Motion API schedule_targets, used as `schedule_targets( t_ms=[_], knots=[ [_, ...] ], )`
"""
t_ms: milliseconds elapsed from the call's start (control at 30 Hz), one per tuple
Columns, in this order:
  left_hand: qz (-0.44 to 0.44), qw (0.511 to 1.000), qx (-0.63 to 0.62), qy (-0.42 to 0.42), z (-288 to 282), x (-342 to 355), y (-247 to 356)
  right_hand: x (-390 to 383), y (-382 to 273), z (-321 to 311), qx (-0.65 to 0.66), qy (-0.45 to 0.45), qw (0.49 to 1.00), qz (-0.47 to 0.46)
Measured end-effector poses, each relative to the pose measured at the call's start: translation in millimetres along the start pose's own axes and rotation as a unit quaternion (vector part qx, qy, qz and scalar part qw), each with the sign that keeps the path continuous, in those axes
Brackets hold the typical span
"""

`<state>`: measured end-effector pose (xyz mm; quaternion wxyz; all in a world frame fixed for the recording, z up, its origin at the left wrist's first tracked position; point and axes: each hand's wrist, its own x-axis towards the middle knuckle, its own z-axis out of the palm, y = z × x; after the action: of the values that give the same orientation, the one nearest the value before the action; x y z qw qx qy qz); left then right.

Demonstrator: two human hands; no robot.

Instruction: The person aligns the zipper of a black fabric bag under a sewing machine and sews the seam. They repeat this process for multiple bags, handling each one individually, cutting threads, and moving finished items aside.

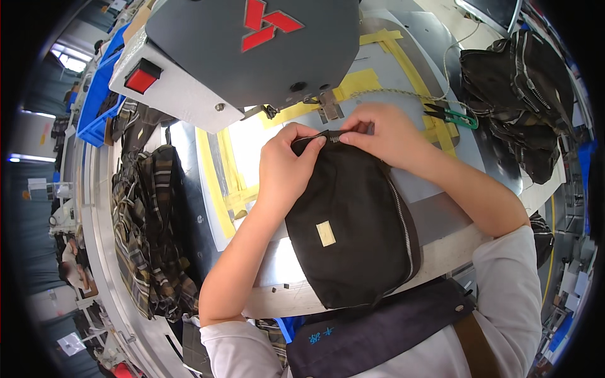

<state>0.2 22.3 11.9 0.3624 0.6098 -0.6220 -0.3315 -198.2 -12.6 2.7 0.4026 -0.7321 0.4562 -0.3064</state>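
A black fabric pouch [353, 214] lies in front of me on the machine table, its near end at the table's front edge. A silver zipper [401, 220] curves down its right side, and a small cream label [326, 233] sits on its face. My left hand [291, 160] pinches the far edge of the pouch between thumb and fingers. Just to the right, my right hand [381, 132] pinches the same edge beside a short stretch of zipper teeth. Both hands are closed on the cloth, close below the metal presser foot [329, 107] of the sewing machine.
The grey sewing machine head [265, 75] overhangs the far side. Yellow tape [403, 57] marks the plate. Green-handled thread snips [463, 118] lie at the right, near piled black pouches [523, 94]. Plaid fabric [154, 233] heaps at the left, below a blue bin [101, 94].
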Motion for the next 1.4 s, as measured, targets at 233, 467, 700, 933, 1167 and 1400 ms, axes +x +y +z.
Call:
schedule_targets(
  t_ms=[233, 467, 700, 933, 1167, 1400],
  knots=[
    [0.102, 0.983, 0.151, 0.035, 10.7, 18.2, -9.5, 18.1, -6.8, -6.1, -0.078, -0.003, 0.996, 0.049],
    [0.028, 0.996, 0.087, -0.005, 8.3, 32.8, -2.8, 43.2, -8.8, -15.8, -0.158, -0.074, 0.983, 0.053],
    [-0.011, 0.994, 0.108, -0.01, 5.0, 38.9, -5.6, 50.4, -10.4, -13.7, -0.119, -0.075, 0.987, 0.072],
    [-0.013, 0.992, 0.121, -0.029, 4.7, 50.9, -1.1, 54.9, -11.9, -17.5, -0.17, -0.036, 0.984, 0.028],
    [0.011, 0.995, 0.099, -0.031, 4.9, 52.4, -10.0, 44.2, 17.0, -8.6, -0.221, 0.013, 0.93, -0.294],
    [0.041, 0.993, 0.108, -0.02, 6.2, 51.6, -14.5, 38.7, 19.4, -7.9, -0.217, 0.017, 0.928, -0.303]
  ],
)
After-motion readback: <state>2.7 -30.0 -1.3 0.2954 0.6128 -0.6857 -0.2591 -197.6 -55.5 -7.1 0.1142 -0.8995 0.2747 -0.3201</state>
